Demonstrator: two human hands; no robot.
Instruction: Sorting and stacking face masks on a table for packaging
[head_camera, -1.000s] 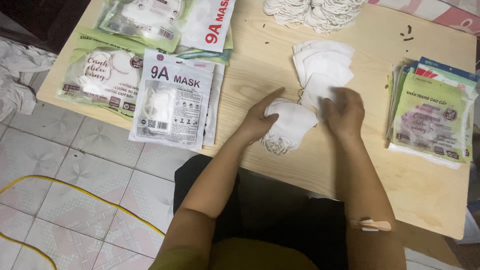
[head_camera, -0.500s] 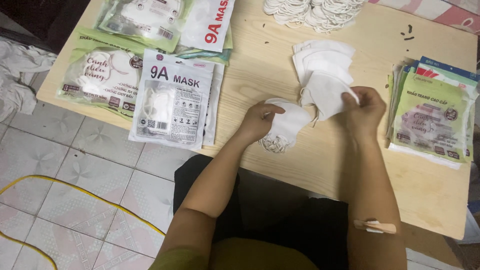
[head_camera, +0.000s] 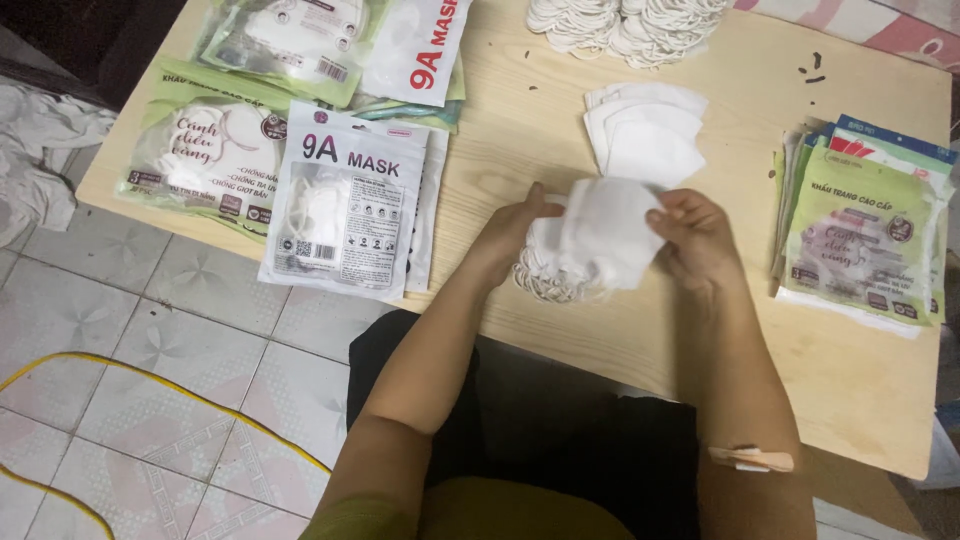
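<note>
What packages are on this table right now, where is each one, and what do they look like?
White mask pouch: flat rectangle, left of the hands, overhanging the table's front edge.
Green mask pouch: table's left end, pale green.
Upper pouch pile: far-left corner, green and white.
Green pouch stack: right side, fanned, pale green.

We see soft, matt white cloth masks (head_camera: 605, 235), a pale wood-grain bench (head_camera: 520, 140), glossy plastic packets (head_camera: 350, 205), and smooth floor tiles (head_camera: 160, 350).

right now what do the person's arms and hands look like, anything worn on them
Both forearms are bare, with no sleeves, gloves, rings or watch in view. The right forearm has a small pale adhesive bandage stuck near the elbow. The left hand and right hand are bare.
</note>
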